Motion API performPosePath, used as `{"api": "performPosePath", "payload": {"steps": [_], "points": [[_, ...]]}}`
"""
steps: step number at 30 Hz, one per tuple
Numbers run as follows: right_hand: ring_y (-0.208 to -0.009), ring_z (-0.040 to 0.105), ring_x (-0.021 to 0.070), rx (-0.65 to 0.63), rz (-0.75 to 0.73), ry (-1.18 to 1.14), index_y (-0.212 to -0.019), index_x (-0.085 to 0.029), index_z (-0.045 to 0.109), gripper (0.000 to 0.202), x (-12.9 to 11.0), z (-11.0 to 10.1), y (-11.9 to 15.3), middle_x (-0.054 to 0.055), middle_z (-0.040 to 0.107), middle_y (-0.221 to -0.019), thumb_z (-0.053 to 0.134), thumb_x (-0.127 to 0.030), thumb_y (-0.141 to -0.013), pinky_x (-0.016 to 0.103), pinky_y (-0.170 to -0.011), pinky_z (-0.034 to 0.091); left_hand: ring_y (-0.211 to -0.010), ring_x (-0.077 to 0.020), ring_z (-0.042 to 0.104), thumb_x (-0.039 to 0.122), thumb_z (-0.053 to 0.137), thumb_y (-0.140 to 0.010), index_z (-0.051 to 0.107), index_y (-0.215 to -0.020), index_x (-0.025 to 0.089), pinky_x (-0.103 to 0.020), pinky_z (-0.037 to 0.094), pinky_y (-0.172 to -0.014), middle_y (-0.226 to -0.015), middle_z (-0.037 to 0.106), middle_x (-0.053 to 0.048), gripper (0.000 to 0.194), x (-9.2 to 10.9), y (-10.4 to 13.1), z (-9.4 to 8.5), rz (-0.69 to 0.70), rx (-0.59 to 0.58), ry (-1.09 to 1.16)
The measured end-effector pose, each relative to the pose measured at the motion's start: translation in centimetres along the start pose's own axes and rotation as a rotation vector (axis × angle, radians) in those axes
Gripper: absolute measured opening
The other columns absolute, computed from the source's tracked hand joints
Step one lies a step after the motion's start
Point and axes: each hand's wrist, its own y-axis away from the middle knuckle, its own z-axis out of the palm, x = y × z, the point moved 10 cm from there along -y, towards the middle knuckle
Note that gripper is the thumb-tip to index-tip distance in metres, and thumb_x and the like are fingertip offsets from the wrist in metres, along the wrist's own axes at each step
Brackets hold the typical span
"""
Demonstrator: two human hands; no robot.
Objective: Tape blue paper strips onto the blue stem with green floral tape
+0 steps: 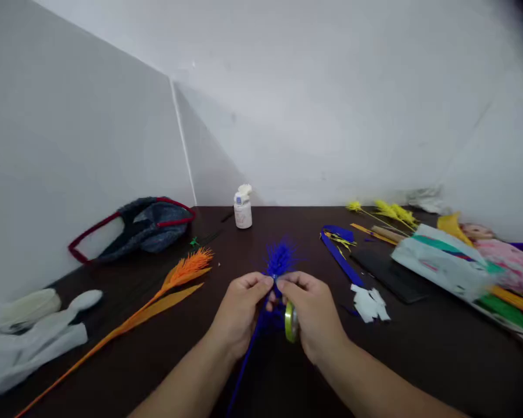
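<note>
Over the middle of the dark table I hold a blue paper flower (280, 259) with a bushy, fringed head and a long thin stem. My left hand (243, 310) pinches it just below the head, thumb and forefinger closed. From the other side my right hand (312, 310) pinches the same spot, its fingertips almost meeting the left ones. A roll of yellow-green tape (292, 321) hangs under the right hand, against its curled fingers. More blue fringe shows beneath the hands, partly hidden by them.
An orange paper flower (187, 270) lies left, near a denim item (150, 229) and white cloth (35, 342). A white bottle (243, 211) stands behind. Rightward lie a blue strip (342, 255), white scraps (369, 303), a black flat object (387, 274), yellow flowers (394, 212) and a doll (505, 255).
</note>
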Motion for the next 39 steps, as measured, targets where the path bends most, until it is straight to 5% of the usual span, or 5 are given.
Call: {"api": "performPosePath", "payload": {"steps": [12,30,34,36,39], "points": [[-0.051,0.049,0.0079,-0.116,0.089,-0.141,-0.071,-0.016,0.061,0.013,0.2,0.3,1.0,-0.003,0.058,-0.056,0.07,-0.023,-0.066,0.021,-0.052,0.038,-0.046,-0.0056,0.043,0.02,0.063,-0.072,0.056,-0.064,0.014,-0.018,0.036,-0.05,-0.053,0.052,0.003,0.013,1.4,0.0,-0.8,0.034,0.026,0.224],[-0.048,0.056,0.0131,-0.223,-0.155,0.176,-0.076,-0.02,0.047,0.024,0.1,6.4,3.5,-0.001,0.062,-0.057,0.067,-0.026,-0.064,0.023,-0.042,0.044,-0.041,-0.0068,0.046,0.033,0.074,-0.064,0.054,-0.064,0.014,-0.018,0.036,-0.041,-0.049,0.051,0.002,0.027,1.9,-0.8,-1.1,0.024,-0.098,0.372],[-0.048,0.053,0.0114,-0.39,-0.38,0.356,-0.08,-0.02,0.053,0.015,-1.3,8.0,4.7,-0.003,0.058,-0.057,0.063,-0.022,-0.068,0.024,-0.047,0.044,-0.044,-0.006,0.046,0.037,0.07,-0.068,0.052,-0.063,0.015,-0.018,0.037,-0.043,-0.053,0.05,0.002,0.029,2.1,0.0,-0.8,0.042,-0.088,0.412],[-0.051,0.053,0.0116,-0.408,-0.509,0.487,-0.081,-0.019,0.059,0.011,-2.8,7.3,3.9,-0.002,0.059,-0.06,0.061,-0.023,-0.071,0.025,-0.051,0.045,-0.042,-0.0046,0.042,0.037,0.069,-0.07,0.051,-0.063,0.015,-0.017,0.036,-0.043,-0.048,0.044,0.005,0.029,2.5,0.4,-0.5,0.072,-0.103,0.462],[-0.05,0.053,0.0127,-0.12,-0.491,0.653,-0.083,-0.018,0.061,0.017,-4.2,1.5,-1.2,-0.001,0.058,-0.058,0.05,-0.03,-0.081,0.025,-0.049,0.045,-0.036,-0.0009,0.03,0.031,0.067,-0.073,0.053,-0.069,0.015,-0.018,0.041,-0.05,-0.045,0.04,0.009,0.022,3.6,0.5,-0.3,0.136,-0.133,0.521]]}}
